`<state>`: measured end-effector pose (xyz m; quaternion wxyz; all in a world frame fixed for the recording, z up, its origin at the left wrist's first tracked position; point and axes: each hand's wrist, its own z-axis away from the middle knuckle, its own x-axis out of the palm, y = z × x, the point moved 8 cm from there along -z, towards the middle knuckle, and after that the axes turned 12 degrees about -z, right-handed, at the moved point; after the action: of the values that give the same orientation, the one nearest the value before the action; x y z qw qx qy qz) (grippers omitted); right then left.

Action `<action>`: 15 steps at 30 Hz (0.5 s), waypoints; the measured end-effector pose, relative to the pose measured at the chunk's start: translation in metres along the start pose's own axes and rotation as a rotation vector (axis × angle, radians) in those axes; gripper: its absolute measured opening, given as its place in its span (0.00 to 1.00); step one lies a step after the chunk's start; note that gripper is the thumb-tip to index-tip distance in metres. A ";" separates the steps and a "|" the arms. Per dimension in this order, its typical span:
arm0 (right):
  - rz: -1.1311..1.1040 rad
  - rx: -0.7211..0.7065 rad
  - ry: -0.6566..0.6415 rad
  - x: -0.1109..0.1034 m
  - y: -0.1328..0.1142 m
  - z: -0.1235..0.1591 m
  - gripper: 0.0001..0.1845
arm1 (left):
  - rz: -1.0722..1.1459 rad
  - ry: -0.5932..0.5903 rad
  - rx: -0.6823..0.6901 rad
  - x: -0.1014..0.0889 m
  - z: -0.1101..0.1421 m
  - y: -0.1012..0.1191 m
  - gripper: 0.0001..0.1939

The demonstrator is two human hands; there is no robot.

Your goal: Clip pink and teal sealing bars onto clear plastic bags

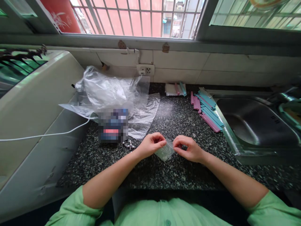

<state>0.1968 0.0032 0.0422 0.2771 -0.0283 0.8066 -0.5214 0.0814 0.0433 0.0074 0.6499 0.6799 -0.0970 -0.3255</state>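
Note:
Between my two hands hangs a small clear plastic bag, low over the speckled dark countertop. My left hand pinches the bag's upper left corner between thumb and fingers. At the upper right corner, my right hand is closed in a pinch on the same bag. What the bag may contain is too faint to tell. Just left of my left hand lies a little cluster of small white and dark pieces. Behind them sits a dark object, blurred out by pixels.
Large clear plastic bags are heaped at the back left. A white cable crosses there. Pink and blue strips lie beside the metal sink. At the wall are a socket and a white packet with strips on it.

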 end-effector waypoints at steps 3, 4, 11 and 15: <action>-0.051 0.060 0.056 -0.003 0.006 0.002 0.01 | 0.050 0.006 0.013 -0.001 0.001 0.001 0.15; -0.079 0.085 0.081 -0.005 0.009 0.003 0.03 | 0.057 0.015 0.025 -0.001 0.001 0.002 0.15; -0.035 0.185 0.075 -0.003 0.017 0.003 0.06 | 0.024 0.100 0.135 -0.005 0.002 0.008 0.13; -0.051 0.197 0.101 -0.004 0.017 0.001 0.06 | 0.012 0.123 0.170 -0.005 0.003 0.011 0.12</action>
<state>0.2045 0.0114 0.0288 0.2243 0.0048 0.7633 -0.6058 0.0791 0.0425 0.0198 0.5966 0.7507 -0.0881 -0.2697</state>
